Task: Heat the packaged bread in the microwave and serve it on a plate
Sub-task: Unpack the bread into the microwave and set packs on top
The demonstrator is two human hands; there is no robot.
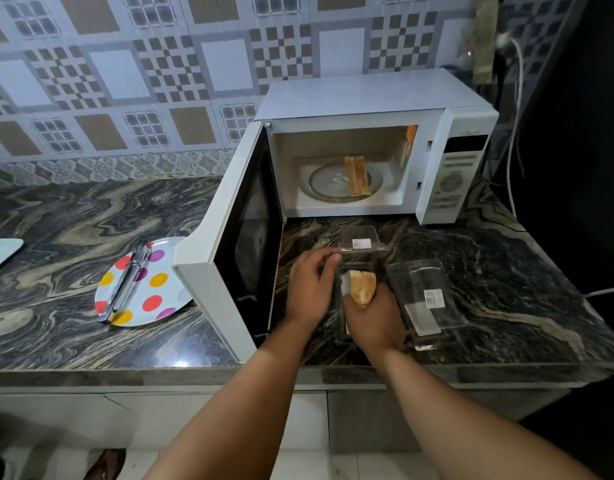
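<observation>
**Bread in the right hand, oven straight ahead**

Left to right: dotted plate (pixel 139 282) with tongs (pixel 125 285) far left, beyond the open door (pixel 229 237). Left hand (pixel 309 289) pinching the clear pack's lid (pixel 359 242). Right hand (pixel 374 323) wrapped round the bread (pixel 362 285), long axis pointing away toward the microwave (pixel 367 150), where more slices (pixel 357 176) already stand on the turntable. Empty pack (pixel 425 299) at right. Nearer the cavity: the right hand, probably a lift forward and up.
</observation>
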